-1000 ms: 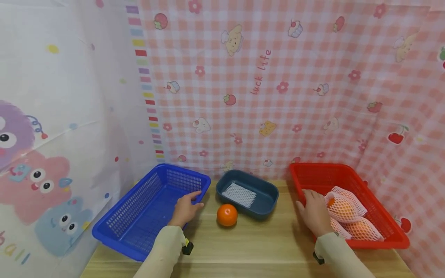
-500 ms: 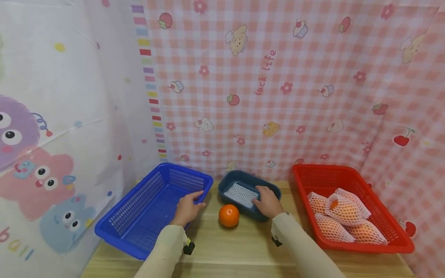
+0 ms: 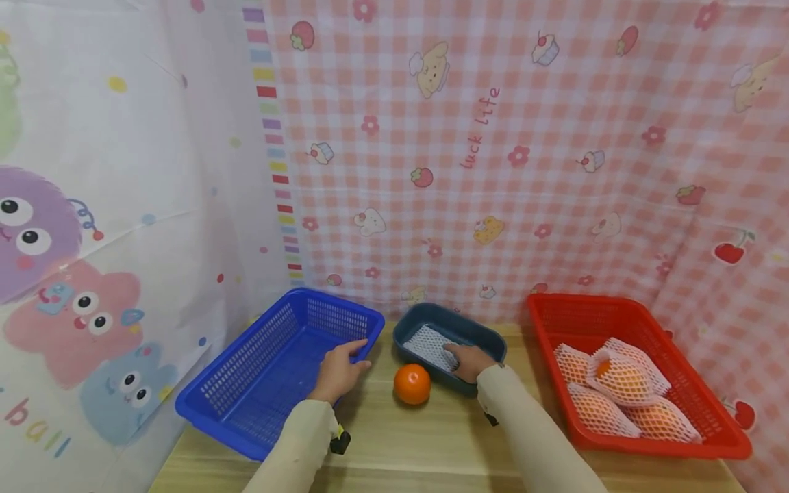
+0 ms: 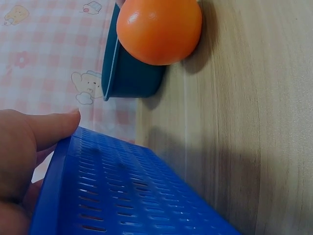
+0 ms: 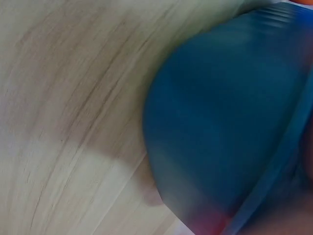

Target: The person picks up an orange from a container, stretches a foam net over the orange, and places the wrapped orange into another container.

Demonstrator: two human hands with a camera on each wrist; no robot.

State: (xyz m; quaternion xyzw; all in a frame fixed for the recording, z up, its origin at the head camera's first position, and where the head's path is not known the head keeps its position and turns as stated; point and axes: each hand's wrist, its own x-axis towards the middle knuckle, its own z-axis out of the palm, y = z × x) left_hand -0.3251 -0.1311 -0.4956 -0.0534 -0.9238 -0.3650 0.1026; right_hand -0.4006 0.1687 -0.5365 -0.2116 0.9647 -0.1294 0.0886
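Note:
My left hand rests at the right rim of a blue slotted basket, its thumb along the rim in the left wrist view and its other fingers on the inner side. My right hand is down in a dark teal oblong container, fingertips at a flat white foam net on its floor. I cannot tell if they pinch the net. The right wrist view is blurred and shows mostly the container's outer wall. A bare orange sits on the table just in front of the container.
At the right stands a red basket holding several oranges in white foam nets. Everything stands on a wooden table. A pink checked cloth hangs behind, a white printed cloth at the left.
My right hand has moved left from the red basket's rim to the teal container and lowered into it. My left hand has stayed at the blue basket's rim. The view has shifted slightly.

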